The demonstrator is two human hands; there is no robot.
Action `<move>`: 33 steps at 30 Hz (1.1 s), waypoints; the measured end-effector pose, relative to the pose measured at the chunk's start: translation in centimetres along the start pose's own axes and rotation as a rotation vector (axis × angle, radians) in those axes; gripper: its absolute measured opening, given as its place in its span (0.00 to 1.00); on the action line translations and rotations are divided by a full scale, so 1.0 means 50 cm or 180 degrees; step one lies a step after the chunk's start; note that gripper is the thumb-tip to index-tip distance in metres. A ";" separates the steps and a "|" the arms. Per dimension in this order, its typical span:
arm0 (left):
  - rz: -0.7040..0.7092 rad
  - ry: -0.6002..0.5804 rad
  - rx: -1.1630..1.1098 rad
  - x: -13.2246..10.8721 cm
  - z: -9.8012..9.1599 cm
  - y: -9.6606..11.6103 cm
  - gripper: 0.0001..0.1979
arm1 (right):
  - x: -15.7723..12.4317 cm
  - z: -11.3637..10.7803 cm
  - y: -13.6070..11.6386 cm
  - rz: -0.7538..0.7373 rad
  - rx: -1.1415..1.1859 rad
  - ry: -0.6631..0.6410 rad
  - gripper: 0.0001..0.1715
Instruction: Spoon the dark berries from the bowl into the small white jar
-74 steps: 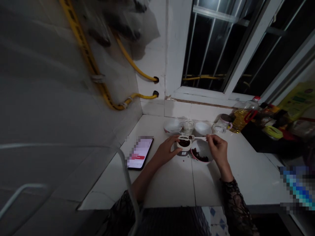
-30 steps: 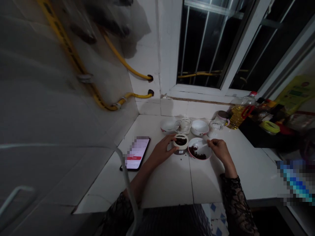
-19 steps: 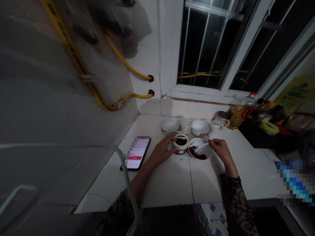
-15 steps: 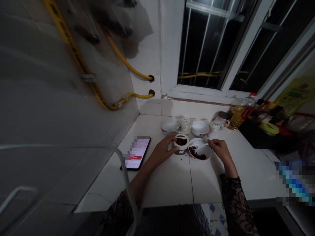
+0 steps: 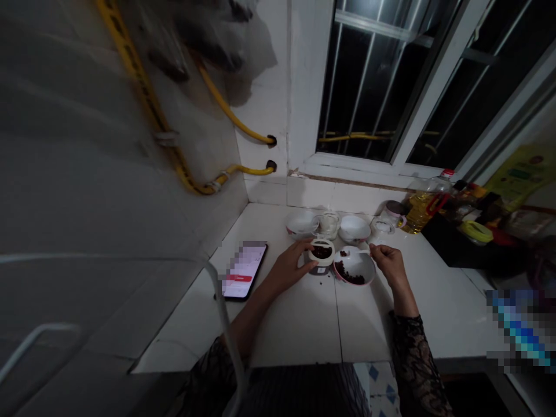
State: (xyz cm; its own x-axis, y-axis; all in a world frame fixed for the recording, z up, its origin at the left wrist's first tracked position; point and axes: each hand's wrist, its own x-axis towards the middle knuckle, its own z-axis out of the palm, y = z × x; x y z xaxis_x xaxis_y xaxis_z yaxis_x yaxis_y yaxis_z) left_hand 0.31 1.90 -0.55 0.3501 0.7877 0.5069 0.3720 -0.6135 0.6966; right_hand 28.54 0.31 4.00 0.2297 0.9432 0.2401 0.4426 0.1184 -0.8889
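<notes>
My left hand (image 5: pixel 295 260) is closed around the left side of a small jar (image 5: pixel 320 267) with a pale rim, standing on the counter. Dark reddish-brown bits fill the jar. Beside it on the right stands a white bowl (image 5: pixel 362 271) with a pink edge, with more of the dark bits (image 5: pixel 350 277) lying in its left and lower part. My right hand (image 5: pixel 388 262) pinches the handle of a white spoon (image 5: pixel 357 251). The spoon is over the bowl's far side, and its tip carries a few dark bits.
Behind the jar are a clear bowl (image 5: pixel 301 225), a glass jar (image 5: pixel 329 225), another white bowl (image 5: pixel 355 229) and a small clear jar (image 5: pixel 383 229). A lit phone (image 5: pixel 245 271) lies at left. An oil bottle (image 5: pixel 417 209) and a dark rack (image 5: pixel 452 240) stand at right.
The spoon has lifted from the bits inside the bowl toward its far rim, with some bits on its tip. My left hand still holds the jar.
</notes>
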 end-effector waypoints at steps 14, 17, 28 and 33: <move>-0.0027 -0.0015 0.0027 0.000 -0.001 0.000 0.13 | -0.053 0.058 -0.038 -0.2292 -0.1249 0.0658 0.23; -0.0030 -0.0019 0.0016 0.000 0.000 0.000 0.12 | -0.031 0.014 -0.015 -0.1620 -0.1314 0.0739 0.28; -0.0082 -0.0044 -0.0045 -0.001 -0.002 0.000 0.13 | -0.018 0.005 0.015 -0.0568 -0.1934 -0.0471 0.24; -0.0129 -0.0046 -0.0050 -0.001 0.000 0.000 0.12 | -0.015 0.011 0.012 -0.0183 -0.0875 -0.0538 0.31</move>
State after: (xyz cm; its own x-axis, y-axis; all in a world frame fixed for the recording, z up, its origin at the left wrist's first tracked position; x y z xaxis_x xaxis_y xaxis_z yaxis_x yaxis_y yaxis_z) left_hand 0.26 1.86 -0.59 0.3474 0.8111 0.4706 0.3727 -0.5800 0.7244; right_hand 28.14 -0.14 3.07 0.0608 0.9783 0.1981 0.6734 0.1063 -0.7316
